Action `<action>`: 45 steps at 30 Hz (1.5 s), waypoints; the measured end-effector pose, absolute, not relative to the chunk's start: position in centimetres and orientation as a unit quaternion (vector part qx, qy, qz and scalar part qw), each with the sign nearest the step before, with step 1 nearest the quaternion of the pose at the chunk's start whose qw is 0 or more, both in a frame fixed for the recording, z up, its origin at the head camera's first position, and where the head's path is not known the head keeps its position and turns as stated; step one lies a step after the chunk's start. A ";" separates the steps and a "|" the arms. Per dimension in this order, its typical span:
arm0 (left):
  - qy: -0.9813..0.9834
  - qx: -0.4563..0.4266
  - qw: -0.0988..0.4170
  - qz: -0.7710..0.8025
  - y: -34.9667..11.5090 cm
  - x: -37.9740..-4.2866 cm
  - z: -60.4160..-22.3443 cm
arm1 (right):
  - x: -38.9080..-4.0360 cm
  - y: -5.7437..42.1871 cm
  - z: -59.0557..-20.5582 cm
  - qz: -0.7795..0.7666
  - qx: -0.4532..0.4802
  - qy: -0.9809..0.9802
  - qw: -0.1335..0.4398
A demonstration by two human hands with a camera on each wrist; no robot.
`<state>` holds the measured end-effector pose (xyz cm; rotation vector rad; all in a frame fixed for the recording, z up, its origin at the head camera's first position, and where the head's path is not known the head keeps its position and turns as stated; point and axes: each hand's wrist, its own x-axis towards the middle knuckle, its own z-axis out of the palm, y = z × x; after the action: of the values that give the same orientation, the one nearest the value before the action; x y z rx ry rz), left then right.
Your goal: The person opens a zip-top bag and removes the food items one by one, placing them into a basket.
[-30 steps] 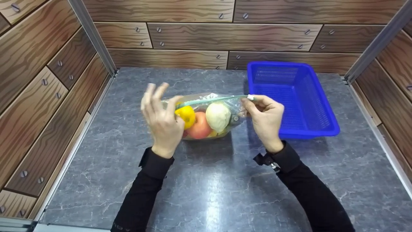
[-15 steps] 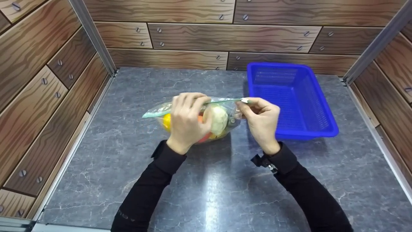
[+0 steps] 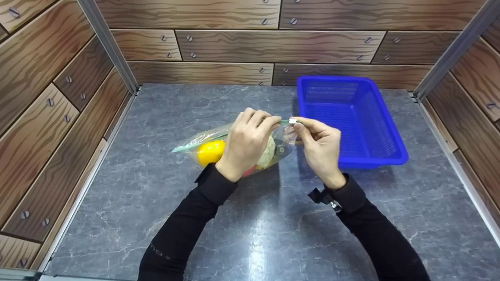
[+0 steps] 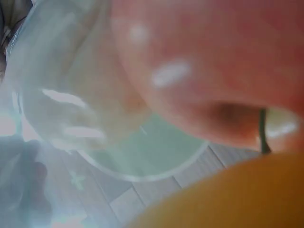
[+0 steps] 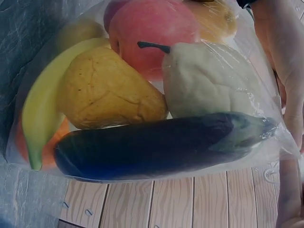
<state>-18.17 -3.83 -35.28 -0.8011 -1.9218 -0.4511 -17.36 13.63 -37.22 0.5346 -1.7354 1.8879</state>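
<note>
A clear slider bag (image 3: 216, 134) full of fruit and vegetables stands mid-table in the head view, a green zip strip along its top. My left hand (image 3: 248, 142) reaches over the bag, its curled fingers gripping the strip close to the white slider (image 3: 293, 121). Thumb and fingertips of my right hand (image 3: 322, 146) pinch the bag's right end at that slider. Through the film the right wrist view shows an eggplant (image 5: 156, 147), a banana (image 5: 42, 99), a brownish-yellow pear (image 5: 107, 90), a pale wrinkled fruit (image 5: 209, 80) and a red fruit (image 5: 154, 33).
A blue plastic basket (image 3: 398, 158) stands at the back right, just behind my right hand. Wood-patterned panels (image 3: 222, 45) wall the grey marbled table (image 3: 117, 214) at the back and both sides.
My left hand has slid right along the zip strip, from the bag's left end to near the slider. The bag's left end now shows. My right hand keeps its pinch.
</note>
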 end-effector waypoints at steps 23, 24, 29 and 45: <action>-0.803 -0.373 0.382 -0.266 -2.7 -18.3 -34.6 | -17.6 13.4 -37.3 0.719 0.193 -0.616 0.257; -0.805 -0.370 0.380 -0.266 -2.8 -18.3 -34.6 | -17.6 13.4 -37.3 0.721 0.192 -0.614 0.256; -0.814 -0.357 0.385 -0.249 -3.1 -17.9 -34.7 | -17.7 13.7 -37.3 0.723 0.189 -0.612 0.258; -0.842 -0.305 0.384 -0.225 -5.7 -16.7 -34.7 | -18.0 14.8 -36.9 0.722 0.165 -0.613 0.276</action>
<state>-16.72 -5.68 -34.67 -0.7776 -2.1448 -0.5746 -17.97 14.79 -36.94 0.4425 -1.6461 1.9389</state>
